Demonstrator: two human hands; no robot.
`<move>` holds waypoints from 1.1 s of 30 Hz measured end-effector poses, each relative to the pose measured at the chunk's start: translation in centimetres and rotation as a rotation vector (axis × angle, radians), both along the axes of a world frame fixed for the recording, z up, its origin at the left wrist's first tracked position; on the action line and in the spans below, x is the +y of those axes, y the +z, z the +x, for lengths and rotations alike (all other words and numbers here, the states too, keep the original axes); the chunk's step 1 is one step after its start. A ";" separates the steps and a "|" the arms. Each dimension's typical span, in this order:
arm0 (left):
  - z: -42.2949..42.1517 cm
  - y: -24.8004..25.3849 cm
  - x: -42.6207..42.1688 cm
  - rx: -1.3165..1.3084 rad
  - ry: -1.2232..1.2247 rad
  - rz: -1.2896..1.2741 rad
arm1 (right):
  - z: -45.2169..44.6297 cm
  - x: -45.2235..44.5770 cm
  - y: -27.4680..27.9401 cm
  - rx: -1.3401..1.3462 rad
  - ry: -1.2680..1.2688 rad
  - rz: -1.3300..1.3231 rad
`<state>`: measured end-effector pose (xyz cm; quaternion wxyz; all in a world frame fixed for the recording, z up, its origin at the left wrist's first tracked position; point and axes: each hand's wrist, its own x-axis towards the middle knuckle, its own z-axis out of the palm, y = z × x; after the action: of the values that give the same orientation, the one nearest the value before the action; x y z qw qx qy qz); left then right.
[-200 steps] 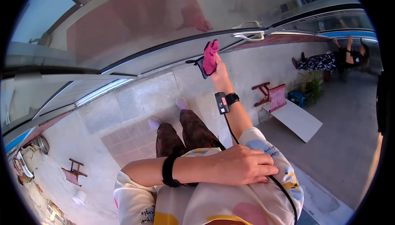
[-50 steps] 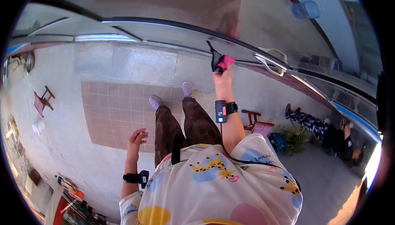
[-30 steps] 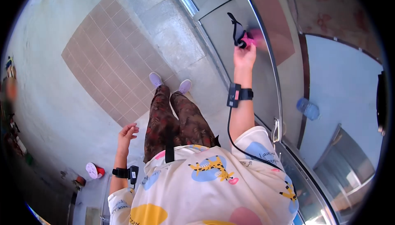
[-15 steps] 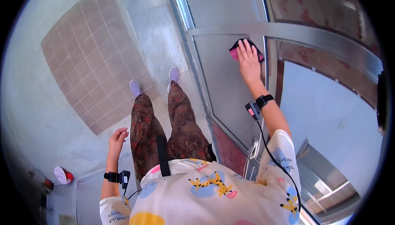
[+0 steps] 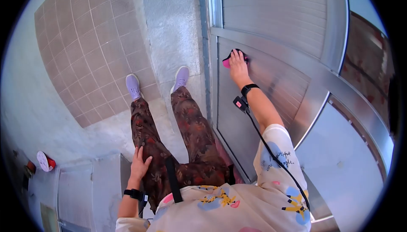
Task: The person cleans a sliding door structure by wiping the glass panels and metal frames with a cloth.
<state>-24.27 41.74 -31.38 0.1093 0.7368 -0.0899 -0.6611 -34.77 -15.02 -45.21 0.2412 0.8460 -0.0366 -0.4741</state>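
My right hand (image 5: 239, 67) presses a pink and black cloth (image 5: 227, 63) flat against the lower panel of a metal door (image 5: 263, 88). Its fingers lie over the cloth, which shows at both sides of them. On my thigh, over the patterned brown trousers (image 5: 190, 126), rests my left hand (image 5: 139, 164) with its fingers apart and nothing in it. Each wrist wears a black band with a small device, and a cable runs up my right arm.
Brown tiles (image 5: 93, 45) lie in the floor at the upper left, beside a pale stone strip (image 5: 169, 33). At the lower left are a red and white object (image 5: 45, 161) and a grey cabinet-like surface (image 5: 76, 189). Glass panes are at the right.
The cloth was bunched in my right hand and now lies flat on the door, lower on the panel. My left hand has moved from the air onto my thigh. The view has turned toward the door.
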 end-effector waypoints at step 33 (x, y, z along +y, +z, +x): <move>1.6 -2.3 0.0 -0.190 -0.287 0.020 | -2.3 3.5 19.1 -0.729 -0.293 -0.185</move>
<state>-22.64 41.76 -33.68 -0.0022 0.7765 -0.1975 -0.5983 -37.02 -11.49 -26.12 0.2174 0.9194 -0.2823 -0.1668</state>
